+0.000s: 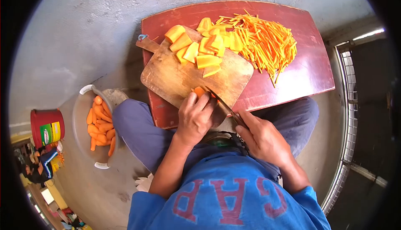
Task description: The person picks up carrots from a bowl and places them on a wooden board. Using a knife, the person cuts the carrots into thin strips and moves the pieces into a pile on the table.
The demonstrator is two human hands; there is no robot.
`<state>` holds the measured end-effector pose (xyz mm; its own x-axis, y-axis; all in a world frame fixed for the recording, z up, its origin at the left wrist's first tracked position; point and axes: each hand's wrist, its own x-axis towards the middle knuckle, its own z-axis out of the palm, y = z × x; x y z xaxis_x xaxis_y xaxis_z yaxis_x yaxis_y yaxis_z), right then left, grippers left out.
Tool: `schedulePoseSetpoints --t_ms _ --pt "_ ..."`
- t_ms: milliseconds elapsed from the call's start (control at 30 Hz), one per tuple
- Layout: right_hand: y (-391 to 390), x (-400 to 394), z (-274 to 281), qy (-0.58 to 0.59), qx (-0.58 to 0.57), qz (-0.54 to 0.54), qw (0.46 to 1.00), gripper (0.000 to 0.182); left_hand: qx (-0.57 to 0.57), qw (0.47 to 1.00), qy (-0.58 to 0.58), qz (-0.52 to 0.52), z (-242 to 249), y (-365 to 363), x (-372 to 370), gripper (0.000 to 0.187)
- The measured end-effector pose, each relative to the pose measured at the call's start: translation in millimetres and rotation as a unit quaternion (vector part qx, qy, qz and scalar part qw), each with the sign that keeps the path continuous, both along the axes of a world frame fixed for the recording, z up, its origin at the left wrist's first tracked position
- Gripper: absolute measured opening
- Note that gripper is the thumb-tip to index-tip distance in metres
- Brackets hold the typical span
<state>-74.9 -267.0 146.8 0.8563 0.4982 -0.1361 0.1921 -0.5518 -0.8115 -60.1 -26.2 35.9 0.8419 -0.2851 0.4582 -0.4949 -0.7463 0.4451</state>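
My left hand (194,117) is closed on a carrot piece (199,91), pressing it against the near edge of the wooden cutting board (167,73). My right hand (264,137) grips a knife (220,99) by its handle, and the blade lies right beside the carrot and my left fingertips. Thick cut carrot slices (209,46) are spread over the upper part of the board, some overlapping. To their right a heap of thin carrot strips (269,40) rests on the red table (300,73). My left fingers cover most of the held piece.
A grey tub (77,117) of whole peeled carrots (100,123) stands on the floor at left. Beyond it is a red bucket (36,127), with another person (41,165) nearby. A wall (104,21) runs behind the table; a metal-framed door (348,104) is at right.
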Motion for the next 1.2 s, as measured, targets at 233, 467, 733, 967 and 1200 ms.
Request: schedulePoseSetpoints --t_ms 233,467,733,967,1200 --pt "15.7 15.9 -5.6 0.04 -0.04 0.003 0.998 0.035 0.008 1.0 0.018 0.002 4.1 0.3 -1.9 0.031" --pt "7.8 -3.0 -8.7 -0.011 0.004 -0.012 1.0 0.036 -0.012 1.0 -0.021 0.019 -1.6 -2.1 -2.2 0.03" --pt "14.8 0.3 -5.5 -0.004 0.024 -0.025 0.999 0.035 -0.028 0.999 -0.012 0.016 2.3 -4.8 -3.8 0.03" --pt "19.2 14.1 -6.0 0.043 -0.032 -0.02 0.998 0.035 -0.02 0.999 -0.021 0.015 -0.4 -4.9 -3.0 0.031" --pt "18.9 6.5 -18.0 -0.002 0.014 -0.029 0.999 0.034 -0.045 0.998 -0.044 0.029 -2.6 -6.0 -4.6 0.031"
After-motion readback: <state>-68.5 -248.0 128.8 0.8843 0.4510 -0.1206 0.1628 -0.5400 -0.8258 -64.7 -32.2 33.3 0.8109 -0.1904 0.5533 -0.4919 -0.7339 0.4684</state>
